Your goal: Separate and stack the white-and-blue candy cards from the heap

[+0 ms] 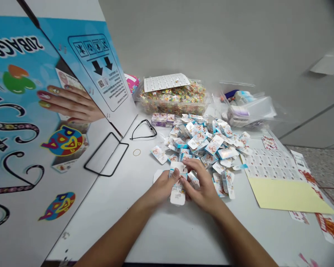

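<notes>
Near the front of the pile, my left hand [164,187] grips a small white and blue printed card box [178,193] from its left side, thumb on its face. My right hand [199,181] holds the same box from the right, fingers bent around its upper edge and thumb against the middle. The box stands out with its flaps toward and away from me. Just beyond my hands lies a heap of similar small boxes [200,139], many with open flaps and a printed hand picture.
A large printed carton [80,85] stands at left. Nearby lie glasses [143,129], a black frame [107,155] and a rubber band [136,152]. Behind stand a clear tub [169,104] of colourful small pieces and another plastic container [247,111]. Sticker sheets [272,163] and yellow paper [289,194] lie right.
</notes>
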{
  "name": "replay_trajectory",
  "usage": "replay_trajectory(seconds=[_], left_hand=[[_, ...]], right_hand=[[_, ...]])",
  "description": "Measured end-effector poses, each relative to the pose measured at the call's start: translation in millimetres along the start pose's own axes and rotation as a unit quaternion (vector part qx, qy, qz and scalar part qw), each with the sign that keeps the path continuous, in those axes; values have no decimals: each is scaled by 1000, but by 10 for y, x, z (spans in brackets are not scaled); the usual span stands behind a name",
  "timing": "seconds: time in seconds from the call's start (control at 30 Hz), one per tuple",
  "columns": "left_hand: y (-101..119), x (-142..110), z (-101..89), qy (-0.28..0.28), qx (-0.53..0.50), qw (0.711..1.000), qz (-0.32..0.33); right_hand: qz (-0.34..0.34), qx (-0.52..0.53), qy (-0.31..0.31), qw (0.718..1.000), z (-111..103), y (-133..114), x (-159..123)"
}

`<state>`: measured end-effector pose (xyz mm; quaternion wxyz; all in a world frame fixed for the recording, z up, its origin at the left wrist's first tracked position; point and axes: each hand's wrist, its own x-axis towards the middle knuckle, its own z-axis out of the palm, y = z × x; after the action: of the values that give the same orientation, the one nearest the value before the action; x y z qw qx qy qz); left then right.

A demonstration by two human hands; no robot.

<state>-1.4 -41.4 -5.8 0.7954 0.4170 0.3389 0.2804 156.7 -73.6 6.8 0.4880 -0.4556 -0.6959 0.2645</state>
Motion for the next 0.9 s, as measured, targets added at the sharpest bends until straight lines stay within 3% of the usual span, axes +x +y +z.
replay_trajectory(seconds=[0.1,0.27,0.4,0.5,0.57,0.63,0.7,0.8,0.83,0.9], left_hand=[[23,27,31,-22,-80,996,-38],[-12,22,-49,-57,-115,989,-67],[-56,-11,-126,-74,-130,986,-70],[-53,-13,-110,-86,-113,987,-80],[-31,-2,-67,-76,-84,992,-59],[-6,9,-17,-46,-29,998,-26],[10,15,24,-18,25,1000,1],[2,13,54,-16,50,999,12],[-6,13,56,-20,42,999,7],[-24,16,54,-29,18,999,-11]], right_hand=[[-3,-3,40,999,88,20,-21],[13,68,84,994,161,-7,-72],[-12,50,26,998,185,-61,-76],[9,58,-17,998,205,-57,-76],[43,77,24,996,221,-21,-88],[70,65,107,990,229,21,-103],[48,22,146,988,217,43,-106],[-19,-1,93,996,163,19,-83],[-7,25,73,997,143,4,-73],[80,121,45,988,114,-25,-57]])
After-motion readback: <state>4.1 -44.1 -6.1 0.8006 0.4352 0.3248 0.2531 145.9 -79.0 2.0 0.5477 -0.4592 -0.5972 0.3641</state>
